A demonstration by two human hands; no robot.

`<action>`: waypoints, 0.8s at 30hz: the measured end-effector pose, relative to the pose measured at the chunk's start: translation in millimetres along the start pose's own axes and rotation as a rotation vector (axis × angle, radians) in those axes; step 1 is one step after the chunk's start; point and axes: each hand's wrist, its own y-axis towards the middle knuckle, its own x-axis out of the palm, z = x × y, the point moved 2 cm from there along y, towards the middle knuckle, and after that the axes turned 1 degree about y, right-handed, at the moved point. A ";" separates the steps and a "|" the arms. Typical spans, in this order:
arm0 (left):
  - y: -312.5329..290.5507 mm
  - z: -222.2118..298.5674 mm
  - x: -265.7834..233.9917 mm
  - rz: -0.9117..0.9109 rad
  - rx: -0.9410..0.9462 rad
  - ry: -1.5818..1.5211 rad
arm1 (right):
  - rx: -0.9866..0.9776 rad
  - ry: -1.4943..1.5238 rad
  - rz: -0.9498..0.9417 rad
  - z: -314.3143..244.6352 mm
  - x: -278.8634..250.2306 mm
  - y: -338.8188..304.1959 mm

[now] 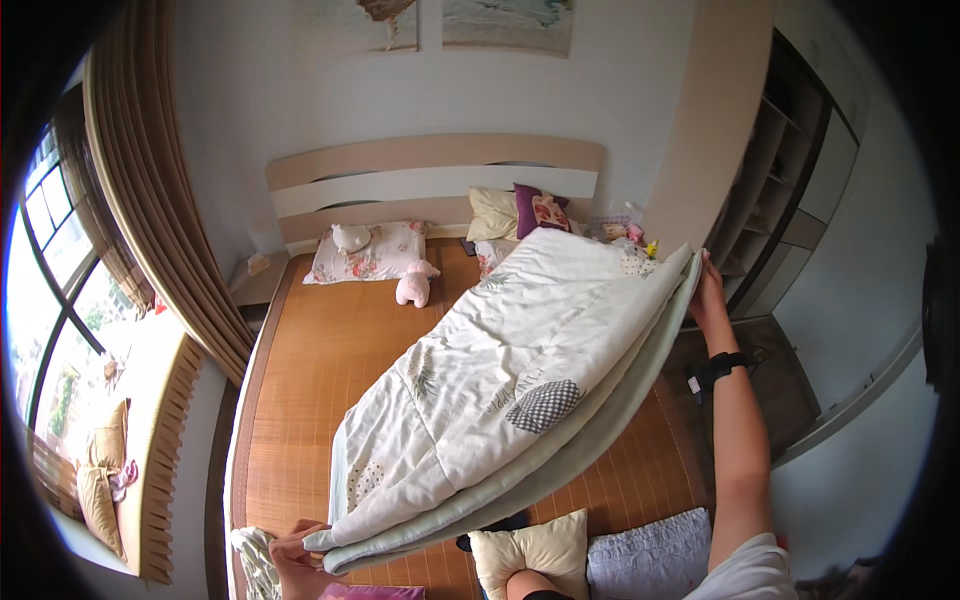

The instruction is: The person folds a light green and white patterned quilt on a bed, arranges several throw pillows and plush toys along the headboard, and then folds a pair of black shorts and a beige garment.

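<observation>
A folded white quilt [480, 350] with a pineapple print and a pale green underside stretches slantwise over the bed. My left hand [303, 560] is closed on its near left corner, low in the picture. Raised at the right, my right hand [707, 285] grips the opposite corner, with the arm held out and a black band [722, 368] on the wrist. Between the two hands the near edge sags, showing several layers. Part of the brown bed mat [330, 350] is hidden beneath the quilt.
By the headboard [440, 180] lie a floral pillow [340, 262], a pink plush toy [415, 285], and yellow and purple cushions [538, 212]. A cream cushion [540, 555] and a grey pillow [650, 555] are at the near edge. An open wardrobe [775, 180] stands right; a curtained window seat [150, 420], left.
</observation>
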 end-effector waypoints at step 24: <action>-153.5 50.0 85.5 -0.123 -0.892 -0.514 | -0.419 -0.908 0.158 -48.0 108.1 19.4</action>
